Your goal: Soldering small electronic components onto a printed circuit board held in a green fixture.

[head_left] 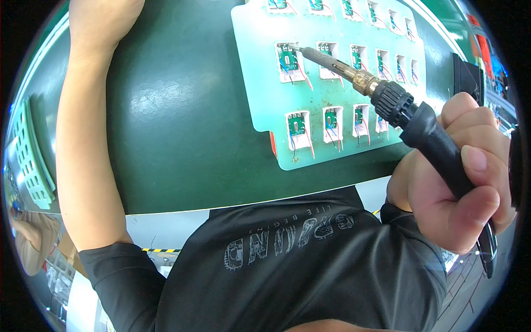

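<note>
My right hand (464, 171) is wrapped round the black handle of a soldering iron (387, 99). The iron slants up and left, its metal tip over the upper edge of a small green circuit board (287, 61); I cannot tell whether they touch. That board sits in a white housing with thin red, blue and black wires. Several more like it stand in rows on a pale green fixture plate (257, 83). At the upper left, the picture's edge cuts off my left hand (108, 16), so its fingers are hidden.
The dark green work mat (177, 110) covers the table. A slotted light green rack (33, 157) stands at the far left. Another person's arm (30, 232) shows at the lower left. Beyond the plate on the right is a black object (468, 77).
</note>
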Motion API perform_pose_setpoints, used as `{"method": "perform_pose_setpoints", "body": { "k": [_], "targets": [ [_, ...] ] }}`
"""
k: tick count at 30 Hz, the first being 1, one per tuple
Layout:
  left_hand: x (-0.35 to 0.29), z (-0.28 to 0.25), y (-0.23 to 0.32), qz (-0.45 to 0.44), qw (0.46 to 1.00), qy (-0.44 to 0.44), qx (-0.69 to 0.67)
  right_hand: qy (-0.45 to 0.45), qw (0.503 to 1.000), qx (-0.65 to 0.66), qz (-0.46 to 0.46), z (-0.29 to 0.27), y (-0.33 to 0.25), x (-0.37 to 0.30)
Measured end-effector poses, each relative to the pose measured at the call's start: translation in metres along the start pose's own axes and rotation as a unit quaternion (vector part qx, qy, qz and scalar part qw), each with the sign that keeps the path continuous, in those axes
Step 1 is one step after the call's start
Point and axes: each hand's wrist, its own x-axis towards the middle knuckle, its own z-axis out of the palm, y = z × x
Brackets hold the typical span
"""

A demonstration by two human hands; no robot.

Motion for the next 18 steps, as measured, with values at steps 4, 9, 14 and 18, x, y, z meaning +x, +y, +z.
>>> {"method": "perform_pose_setpoints", "body": {
  "k": [4,9,14,18],
  "targets": [
    [-0.003,-0.010,0.002,0.006,1.000,0.004,0.016,0.009,1.000,0.013,-0.004,-0.018,-0.016,-0.007],
    [0.000,0.004,-0.008,0.000,1.000,-0.004,-0.001,0.009,1.000,-0.008,0.003,-0.027,-0.019,-0.012],
    [0.000,-0.007,0.001,-0.004,1.000,0.001,0.011,0.024,1.000,0.003,-0.002,-0.036,-0.021,-0.010],
    [0.000,-0.005,-0.006,-0.002,1.000,-0.002,-0.006,0.027,1.000,-0.002,0.000,-0.035,-0.025,-0.007]
  ]
}}
